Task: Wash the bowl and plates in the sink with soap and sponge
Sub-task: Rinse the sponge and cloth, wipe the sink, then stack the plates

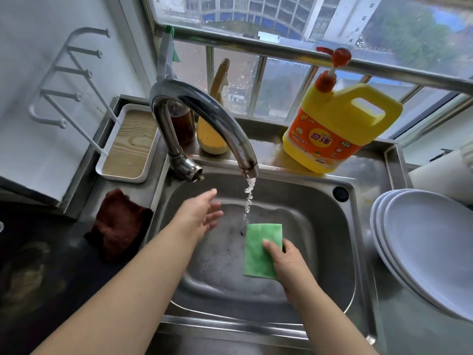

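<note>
Green sponge [261,249] is pinched at its right edge by the right hand [289,262], fingers clamped on it, under the water from the tap [204,116], over the sink [320,226]. The left hand [199,216] is held beside the stream, fingers apart and bare. Plates [422,242] are stacked on the worktop to the right, soap [337,129] behind the sink.

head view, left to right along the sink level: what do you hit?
brown cloth → left hand → green sponge → right hand → stacked white plates
</note>
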